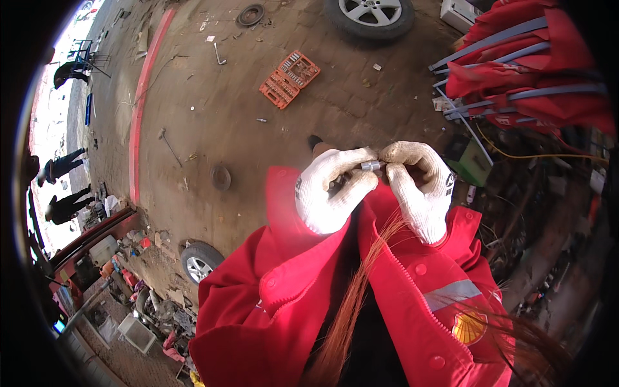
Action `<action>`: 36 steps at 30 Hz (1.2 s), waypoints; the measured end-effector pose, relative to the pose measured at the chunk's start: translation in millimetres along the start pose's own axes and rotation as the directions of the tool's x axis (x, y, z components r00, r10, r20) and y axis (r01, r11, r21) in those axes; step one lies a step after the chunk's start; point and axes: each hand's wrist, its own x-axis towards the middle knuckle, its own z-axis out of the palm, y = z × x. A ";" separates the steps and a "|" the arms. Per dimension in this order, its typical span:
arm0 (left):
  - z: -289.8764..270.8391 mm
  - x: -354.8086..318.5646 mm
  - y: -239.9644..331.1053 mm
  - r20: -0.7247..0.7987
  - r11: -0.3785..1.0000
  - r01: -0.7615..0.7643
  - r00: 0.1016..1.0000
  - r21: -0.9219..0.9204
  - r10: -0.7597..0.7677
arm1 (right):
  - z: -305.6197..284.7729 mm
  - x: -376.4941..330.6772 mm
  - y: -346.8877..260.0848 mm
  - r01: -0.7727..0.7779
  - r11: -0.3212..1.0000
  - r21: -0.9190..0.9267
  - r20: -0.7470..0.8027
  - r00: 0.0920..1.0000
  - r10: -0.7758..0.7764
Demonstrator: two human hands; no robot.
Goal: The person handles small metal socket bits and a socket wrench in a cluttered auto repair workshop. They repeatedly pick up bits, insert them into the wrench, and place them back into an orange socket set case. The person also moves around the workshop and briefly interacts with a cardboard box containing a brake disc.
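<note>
Brown floor (pixel 213 97) extends beyond the hands, bounded on the left by a straight red stripe (pixel 146 97) and on the right by folded red fabric (pixel 529 71) with grey bars. This stretch gives the forearms their widest room; on the near side, the red jacket (pixel 258 309) limits it.

The silver metal piece (pixel 371 166) is held above the floor, in front of the jacket, between both hands. The left hand (pixel 332 190) pinches it between thumb and forefinger; the right hand (pixel 420 187) grasps its right end with the fingertips (which partly hide that end).

Obstructions on the far side: an open orange tool case (pixel 290 79) with sockets in its recesses, and a spoked wheel (pixel 371 14) lying flat. Left of the hands lie a long-handled tool (pixel 169 147) and a round dish-shaped part (pixel 221 177). A second wheel (pixel 200 261) lies at the near left, beside a heap of mixed parts (pixel 155 303). At the right, a green box (pixel 471 161) and a yellow hose (pixel 535 155) border dense clutter.

The gloves are white knit, soiled at the fingers. The metal piece is short, shiny and roughly cylindrical. Long reddish strands (pixel 361 284) hang across the jacket, near the right wrist.
</note>
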 end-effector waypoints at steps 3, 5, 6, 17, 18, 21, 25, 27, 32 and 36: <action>-5.1 9.0 2.4 0.046 0.999 0.045 0.998 0.027 -0.046 | 1.4 6.8 -5.8 0.012 0.999 -0.051 -0.004 1.000 -0.012; -8.8 13.0 1.9 0.035 0.999 0.012 0.999 0.038 -0.014 | 4.1 10.5 -8.7 0.039 0.998 -0.058 0.005 0.999 -0.038; -10.0 11.9 1.5 0.031 0.999 -0.004 1.000 0.046 0.003 | 5.5 9.8 -9.7 0.057 0.996 -0.073 0.027 0.998 -0.055; -13.7 6.2 -30.8 -0.082 0.994 -0.098 0.991 0.045 0.101 | 13.8 25.7 1.9 -0.031 0.975 -0.220 0.133 0.989 0.061; -15.1 3.0 -35.8 -0.101 0.993 -0.098 0.989 0.069 0.104 | 16.8 28.7 5.8 -0.022 0.967 -0.253 0.152 0.986 0.062; -18.8 -4.6 -53.3 -0.158 0.996 -0.049 0.986 0.071 0.060 | 28.8 39.3 17.6 -0.032 0.954 -0.297 0.194 0.977 0.094; -30.2 -6.1 -79.4 -0.196 1.000 0.028 0.980 0.006 -0.026 | 50.5 62.0 32.3 -0.078 0.915 -0.395 0.268 0.943 0.196; -37.2 -3.1 -90.0 -0.228 0.998 0.059 0.972 -0.030 -0.065 | 63.8 71.2 36.9 -0.143 0.880 -0.453 0.255 0.925 0.282; -63.8 33.1 -124.5 -0.306 0.995 0.087 0.947 -0.050 -0.098 | 100.8 123.5 50.7 -0.436 0.848 -0.302 0.187 0.845 0.501; -106.9 69.9 -156.6 -0.177 0.818 0.268 0.897 -0.509 -0.404 | 145.5 168.8 68.6 -0.598 0.795 0.102 0.234 0.791 0.565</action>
